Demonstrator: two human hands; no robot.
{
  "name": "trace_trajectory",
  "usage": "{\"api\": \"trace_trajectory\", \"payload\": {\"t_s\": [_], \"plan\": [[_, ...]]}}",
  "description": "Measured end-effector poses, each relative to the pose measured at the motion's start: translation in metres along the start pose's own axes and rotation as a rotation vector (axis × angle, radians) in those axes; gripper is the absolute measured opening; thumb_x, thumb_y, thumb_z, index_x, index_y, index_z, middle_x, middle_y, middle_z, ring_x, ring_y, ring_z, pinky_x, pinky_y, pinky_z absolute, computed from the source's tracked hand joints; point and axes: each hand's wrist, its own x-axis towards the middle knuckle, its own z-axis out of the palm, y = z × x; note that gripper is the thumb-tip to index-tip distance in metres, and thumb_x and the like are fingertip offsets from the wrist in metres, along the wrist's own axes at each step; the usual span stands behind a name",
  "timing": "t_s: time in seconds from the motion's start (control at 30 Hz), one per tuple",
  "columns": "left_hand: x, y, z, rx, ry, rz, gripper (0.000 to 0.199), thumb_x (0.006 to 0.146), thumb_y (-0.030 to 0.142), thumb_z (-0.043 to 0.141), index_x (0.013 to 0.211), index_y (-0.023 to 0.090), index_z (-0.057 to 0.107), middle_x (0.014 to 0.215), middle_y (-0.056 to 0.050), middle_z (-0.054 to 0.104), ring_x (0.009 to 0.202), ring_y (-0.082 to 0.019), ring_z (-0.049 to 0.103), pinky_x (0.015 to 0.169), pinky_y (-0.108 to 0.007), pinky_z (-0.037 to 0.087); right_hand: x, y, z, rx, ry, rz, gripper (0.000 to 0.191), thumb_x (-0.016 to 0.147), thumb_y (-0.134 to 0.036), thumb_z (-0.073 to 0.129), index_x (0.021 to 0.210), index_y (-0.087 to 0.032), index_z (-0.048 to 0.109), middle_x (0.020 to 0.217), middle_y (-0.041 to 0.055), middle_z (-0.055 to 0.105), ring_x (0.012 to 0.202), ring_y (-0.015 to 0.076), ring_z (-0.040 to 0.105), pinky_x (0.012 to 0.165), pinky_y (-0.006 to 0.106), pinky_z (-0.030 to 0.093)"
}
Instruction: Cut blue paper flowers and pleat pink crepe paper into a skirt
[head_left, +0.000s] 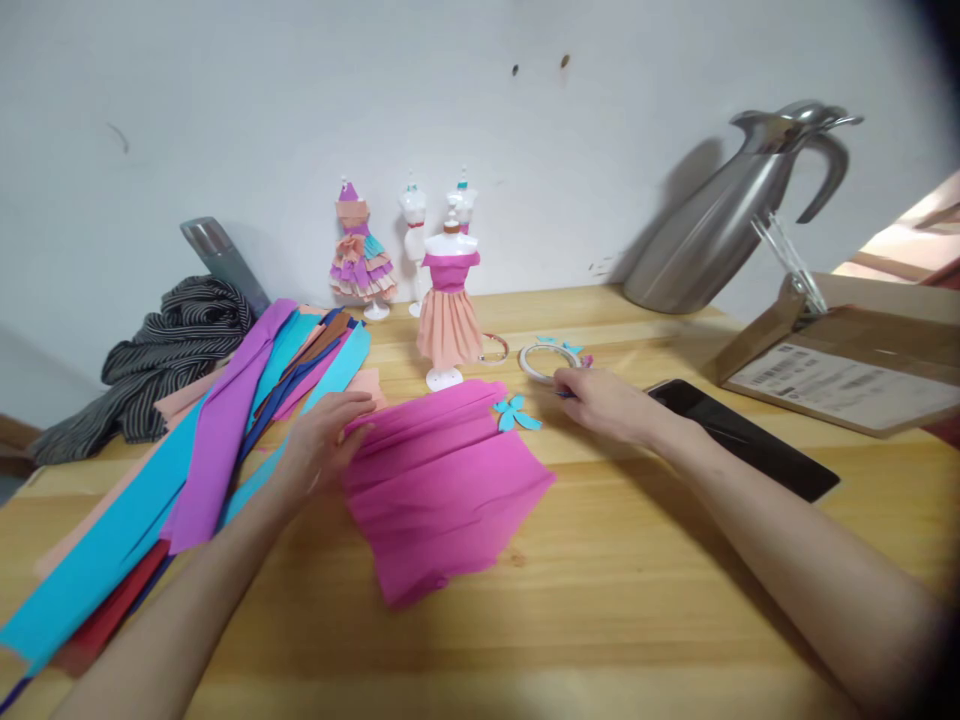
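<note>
A sheet of magenta crepe paper (450, 500) lies gathered on the table, its folds running across it. At its upper left corner my left hand (330, 435) grips the edge between thumb and fingers. My right hand (604, 400) is closed beside a roll of white tape (523, 366); a small dark bluish tip shows at its fingers, too little to name. Turquoise paper petals (516, 413) rest at the sheet's upper right edge. Just behind the sheet stands a mini mannequin (450, 315) in a magenta top and a peach skirt.
Crepe paper strips (217, 440) in several colours lie at left, beside a striped cloth (172, 350). More mini mannequins (364, 250) stand by the wall. At right are a black phone (742, 440), a cardboard box (847, 370) and a steel jug (712, 220).
</note>
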Motion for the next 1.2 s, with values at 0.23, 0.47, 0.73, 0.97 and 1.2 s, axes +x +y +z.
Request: {"api": "trace_trajectory", "payload": {"t_s": [0.23,0.47,0.73,0.97,1.2], "plan": [[-0.001,-0.01,0.011,0.26,-0.275,0.043,0.037,0.086,0.027,0.056,0.122,0.018,0.061,0.126,-0.014,0.063,0.119,-0.03,0.054,0.105,-0.046,0.038,-0.01,-0.015,-0.004,0.404,-0.032,-0.216,0.02,0.084,-0.035,0.054,0.072,-0.02,0.056,0.062,0.0003,0.057,0.057,0.0154,0.049,0.055,0.027,0.033],[-0.005,0.006,0.001,0.214,-0.325,-0.007,0.04,0.075,0.018,0.06,0.115,0.019,0.061,0.12,-0.011,0.063,0.114,-0.03,0.055,0.101,-0.045,0.039,-0.017,-0.039,-0.003,0.6,-0.126,-0.433,0.018,0.082,-0.034,0.062,0.079,-0.02,0.073,0.08,0.0046,0.072,0.07,0.0182,0.061,0.066,0.028,0.045],[-0.009,0.022,-0.01,0.268,-0.427,-0.104,0.016,0.062,0.007,0.046,0.069,0.02,0.048,0.073,-0.002,0.058,0.067,-0.019,0.049,0.061,-0.03,0.029,-0.003,-0.02,0.02,0.442,0.019,-0.435,0.03,0.086,-0.028,0.057,0.112,-0.024,0.073,0.098,0.0089,0.074,0.085,0.0212,0.068,0.076,0.03,0.049],[-0.004,0.025,-0.033,0.251,-0.636,-0.142,0.007,0.064,0.014,0.047,0.066,0.02,0.047,0.063,0.002,0.051,0.061,-0.016,0.043,0.055,-0.028,0.022,-0.004,-0.022,0.015,0.297,0.041,-0.347,0.028,0.085,-0.024,0.057,0.109,-0.025,0.074,0.101,0.0089,0.075,0.086,0.0233,0.068,0.076,0.031,0.048],[0.001,0.014,-0.039,0.138,-0.707,-0.173,0.009,0.061,0.014,0.045,0.069,0.019,0.043,0.068,0.003,0.046,0.066,-0.014,0.04,0.056,-0.025,0.024,-0.002,-0.022,0.014,0.397,0.148,-0.216,0.028,0.089,-0.032,0.055,0.105,-0.02,0.074,0.094,0.0094,0.076,0.076,0.0227,0.067,0.069,0.033,0.049]]}}
